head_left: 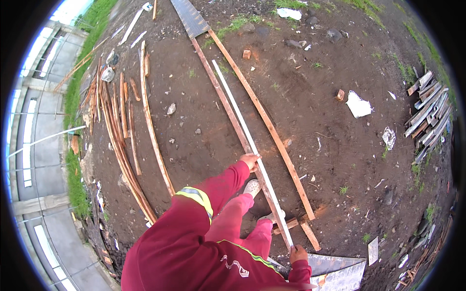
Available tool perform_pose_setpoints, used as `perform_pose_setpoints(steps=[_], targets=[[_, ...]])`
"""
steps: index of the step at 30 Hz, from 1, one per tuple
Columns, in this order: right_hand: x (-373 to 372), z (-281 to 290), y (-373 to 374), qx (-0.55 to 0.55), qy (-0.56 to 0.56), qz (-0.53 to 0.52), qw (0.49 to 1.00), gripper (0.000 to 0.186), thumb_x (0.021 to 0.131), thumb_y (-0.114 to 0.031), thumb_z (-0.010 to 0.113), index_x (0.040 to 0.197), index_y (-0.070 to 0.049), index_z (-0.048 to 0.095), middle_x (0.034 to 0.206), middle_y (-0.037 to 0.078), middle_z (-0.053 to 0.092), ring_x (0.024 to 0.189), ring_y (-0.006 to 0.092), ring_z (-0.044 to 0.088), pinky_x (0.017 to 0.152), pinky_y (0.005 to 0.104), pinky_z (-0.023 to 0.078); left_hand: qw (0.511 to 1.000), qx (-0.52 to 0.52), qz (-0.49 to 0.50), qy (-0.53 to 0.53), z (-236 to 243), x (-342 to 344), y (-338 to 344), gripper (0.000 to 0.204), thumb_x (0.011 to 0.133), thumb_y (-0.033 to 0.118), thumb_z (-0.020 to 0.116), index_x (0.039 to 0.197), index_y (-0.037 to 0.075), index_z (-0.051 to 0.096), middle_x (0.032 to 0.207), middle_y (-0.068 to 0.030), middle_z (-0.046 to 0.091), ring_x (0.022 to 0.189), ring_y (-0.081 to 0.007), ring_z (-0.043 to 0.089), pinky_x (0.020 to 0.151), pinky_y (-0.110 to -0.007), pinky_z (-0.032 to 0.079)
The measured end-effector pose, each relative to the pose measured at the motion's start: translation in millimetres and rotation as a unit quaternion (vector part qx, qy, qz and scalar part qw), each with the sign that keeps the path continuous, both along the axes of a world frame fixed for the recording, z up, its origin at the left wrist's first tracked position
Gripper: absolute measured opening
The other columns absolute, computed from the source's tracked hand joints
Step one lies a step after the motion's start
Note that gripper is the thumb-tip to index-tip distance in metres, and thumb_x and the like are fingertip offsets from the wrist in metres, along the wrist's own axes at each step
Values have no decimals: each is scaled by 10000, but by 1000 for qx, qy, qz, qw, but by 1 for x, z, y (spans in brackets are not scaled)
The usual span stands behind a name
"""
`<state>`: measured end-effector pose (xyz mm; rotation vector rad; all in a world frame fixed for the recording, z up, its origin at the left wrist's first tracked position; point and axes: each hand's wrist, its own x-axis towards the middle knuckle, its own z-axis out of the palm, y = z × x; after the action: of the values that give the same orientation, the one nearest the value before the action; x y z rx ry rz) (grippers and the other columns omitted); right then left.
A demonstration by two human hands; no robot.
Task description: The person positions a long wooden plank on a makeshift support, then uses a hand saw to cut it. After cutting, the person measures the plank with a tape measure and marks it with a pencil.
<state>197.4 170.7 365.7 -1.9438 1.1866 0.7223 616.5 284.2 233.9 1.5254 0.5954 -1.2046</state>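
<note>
A long, straight whitish strip runs away from me along the left wooden beam. Partway along it, my left hand is closed around its edge, with the arm stretched forward. My right hand grips the near end of the strip, close to my body. To the right lies a second wooden beam, roughly parallel with a gap of soil between. Short wood pieces sit by the near ends of the beams. Whether the strip rests on the left beam or is held just above it, I cannot tell.
My light clogs stand beside the left beam. A dark sheet covers the beams' far ends; bent metal sheeting lies near right. Loose timbers are piled left, stacked boards far right. Bricks and stones dot the soil.
</note>
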Motion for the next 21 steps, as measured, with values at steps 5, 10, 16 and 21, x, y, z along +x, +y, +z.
perform_pose_setpoints(steps=[5,10,16,21], targets=[[-206,21,-39,84,113,83,987,318,871,-304,484,1025,-53,606,977,193,614,931,365,569,832,428,450,990,39,91,-103,-30,139,-10,167,926,214,448,922,143,599,776,39,577,724,-114,551,689,-314,435],[-191,-37,-44,-46,7,16,999,146,800,-176,570,833,-40,611,731,178,577,714,374,564,653,453,444,991,-25,96,-95,-46,84,-31,161,923,221,470,1000,106,554,848,10,551,811,-141,532,753,-346,432],[-46,-157,-30,-43,-115,-19,992,117,818,-138,545,802,-26,572,790,193,567,756,394,542,666,471,423,999,-21,27,-22,-82,-50,-54,154,920,243,496,944,105,558,795,14,540,693,-124,529,642,-296,454],[-61,-204,-34,-36,-92,-9,995,122,825,-156,549,827,-34,561,821,188,565,766,394,541,670,475,427,994,-4,53,-100,-118,-8,-58,136,926,228,485,947,112,553,787,26,518,668,-107,496,606,-279,434]])
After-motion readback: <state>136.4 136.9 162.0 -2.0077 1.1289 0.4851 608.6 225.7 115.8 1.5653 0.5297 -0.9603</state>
